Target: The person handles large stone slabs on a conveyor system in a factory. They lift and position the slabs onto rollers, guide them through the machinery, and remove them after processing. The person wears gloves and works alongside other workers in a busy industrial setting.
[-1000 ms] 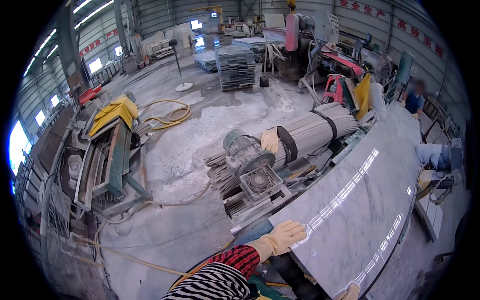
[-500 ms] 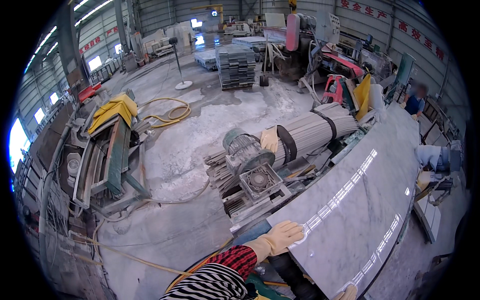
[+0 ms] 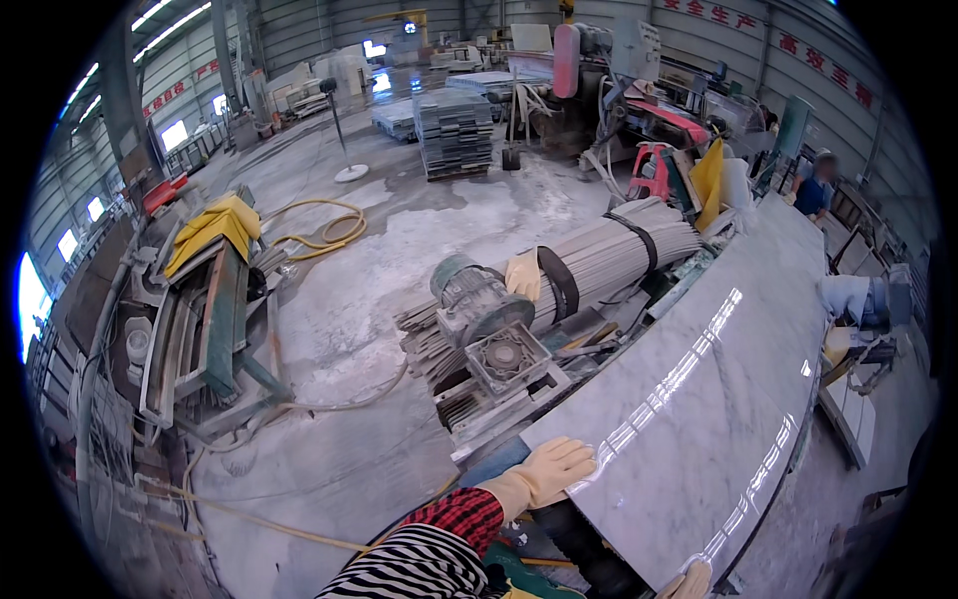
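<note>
A long, polished white marble slab [image 3: 689, 399] with grey veins stretches from my near right toward the far right, ceiling lights mirrored in it. My left hand [image 3: 547, 473], in a cream rubber glove, rests on its near left corner with the fingers extended over the top. At the bottom of the picture my right hand [image 3: 689, 581], gloved alike, touches the slab's near edge; its fingers are laid out on the stone, and the picture's lower edge cuts off the rest. Beneath the slab's near left edge is a dark support [image 3: 574, 539].
Left of the slab sit a dusty motor [image 3: 484, 309], a loose cream glove [image 3: 524, 277] and a strapped bundle of grey strips [image 3: 619, 255]. A yellow hose [image 3: 334, 232] coils on the floor. Near the slab's far end stands another person [image 3: 816, 190]. Stacked slabs [image 3: 454, 135] stand farther back.
The whole view has shifted slightly, so most things appear a little farther left. Both my hands stay at the slab's near end, and slightly more of the right one shows.
</note>
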Demonstrator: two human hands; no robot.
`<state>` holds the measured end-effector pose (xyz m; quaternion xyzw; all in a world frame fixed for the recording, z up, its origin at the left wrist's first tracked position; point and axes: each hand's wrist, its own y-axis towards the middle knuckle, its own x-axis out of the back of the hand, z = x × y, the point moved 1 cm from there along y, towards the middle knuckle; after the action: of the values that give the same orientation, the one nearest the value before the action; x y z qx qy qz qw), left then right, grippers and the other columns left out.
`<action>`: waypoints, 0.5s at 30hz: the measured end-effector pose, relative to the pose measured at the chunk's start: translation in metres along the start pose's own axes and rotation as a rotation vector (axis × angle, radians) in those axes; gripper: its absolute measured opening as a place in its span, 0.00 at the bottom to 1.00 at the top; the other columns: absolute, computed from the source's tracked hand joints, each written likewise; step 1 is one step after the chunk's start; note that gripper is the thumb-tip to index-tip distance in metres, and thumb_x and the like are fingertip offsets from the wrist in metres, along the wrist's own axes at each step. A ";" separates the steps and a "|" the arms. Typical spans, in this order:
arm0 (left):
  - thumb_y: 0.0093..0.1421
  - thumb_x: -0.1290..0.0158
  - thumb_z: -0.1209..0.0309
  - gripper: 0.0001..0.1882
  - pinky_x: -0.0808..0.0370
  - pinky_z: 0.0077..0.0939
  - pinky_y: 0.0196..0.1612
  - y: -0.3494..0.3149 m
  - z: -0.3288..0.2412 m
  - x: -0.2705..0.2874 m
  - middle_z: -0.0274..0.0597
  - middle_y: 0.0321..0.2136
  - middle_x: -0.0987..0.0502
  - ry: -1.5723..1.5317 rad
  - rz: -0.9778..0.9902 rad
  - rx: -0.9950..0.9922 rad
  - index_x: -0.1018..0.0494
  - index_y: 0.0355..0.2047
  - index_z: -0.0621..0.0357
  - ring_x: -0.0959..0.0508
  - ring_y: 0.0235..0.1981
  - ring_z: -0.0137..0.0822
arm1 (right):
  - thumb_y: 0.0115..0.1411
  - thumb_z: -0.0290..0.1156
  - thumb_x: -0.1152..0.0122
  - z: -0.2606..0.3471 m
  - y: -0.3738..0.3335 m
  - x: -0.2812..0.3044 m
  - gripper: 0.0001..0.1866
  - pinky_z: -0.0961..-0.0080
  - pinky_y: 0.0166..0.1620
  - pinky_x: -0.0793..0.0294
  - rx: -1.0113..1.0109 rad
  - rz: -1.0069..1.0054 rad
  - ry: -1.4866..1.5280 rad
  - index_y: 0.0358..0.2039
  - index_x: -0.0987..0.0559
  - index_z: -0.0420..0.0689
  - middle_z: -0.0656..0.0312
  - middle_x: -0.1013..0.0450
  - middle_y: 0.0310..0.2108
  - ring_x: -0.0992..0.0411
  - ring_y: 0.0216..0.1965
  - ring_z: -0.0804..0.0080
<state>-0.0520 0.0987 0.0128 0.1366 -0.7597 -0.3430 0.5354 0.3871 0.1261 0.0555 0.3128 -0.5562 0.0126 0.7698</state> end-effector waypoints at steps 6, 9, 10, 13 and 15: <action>0.49 0.30 0.56 0.39 0.30 0.51 0.69 0.006 -0.010 0.027 0.53 0.65 0.27 -0.101 0.225 0.005 0.25 0.62 0.51 0.28 0.68 0.56 | 0.75 0.30 0.44 -0.007 -0.004 -0.006 0.21 0.40 0.73 0.36 -0.019 0.011 -0.024 0.66 0.22 0.38 0.34 0.26 0.64 0.31 0.68 0.33; 0.50 0.31 0.59 0.37 0.31 0.51 0.70 0.000 -0.006 0.020 0.52 0.65 0.27 -0.115 0.202 0.006 0.25 0.62 0.49 0.28 0.68 0.55 | 0.76 0.31 0.45 -0.007 -0.004 -0.006 0.22 0.40 0.74 0.37 0.003 0.016 -0.019 0.66 0.23 0.37 0.33 0.27 0.66 0.32 0.69 0.32; 0.50 0.31 0.61 0.37 0.31 0.51 0.70 -0.004 -0.005 0.014 0.51 0.65 0.27 -0.095 0.173 0.003 0.25 0.62 0.49 0.28 0.68 0.55 | 0.76 0.31 0.45 -0.005 -0.003 -0.004 0.22 0.40 0.74 0.37 0.006 0.022 -0.008 0.67 0.23 0.37 0.32 0.28 0.66 0.32 0.70 0.32; 0.51 0.31 0.64 0.35 0.32 0.51 0.70 -0.009 -0.004 0.003 0.50 0.65 0.26 -0.070 0.121 0.002 0.24 0.62 0.48 0.28 0.68 0.55 | 0.76 0.31 0.45 0.000 -0.003 0.002 0.23 0.40 0.74 0.38 -0.005 0.038 0.013 0.67 0.23 0.37 0.32 0.28 0.66 0.33 0.70 0.32; 0.51 0.32 0.66 0.35 0.31 0.51 0.70 -0.004 -0.008 0.010 0.49 0.65 0.26 -0.088 0.129 0.018 0.24 0.62 0.48 0.27 0.68 0.54 | 0.76 0.31 0.45 0.000 -0.007 0.003 0.23 0.39 0.74 0.38 -0.027 0.051 0.011 0.67 0.23 0.37 0.32 0.28 0.66 0.33 0.70 0.32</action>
<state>-0.0492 0.0868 0.0186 0.0772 -0.7926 -0.3067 0.5213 0.3907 0.1197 0.0545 0.2880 -0.5598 0.0262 0.7765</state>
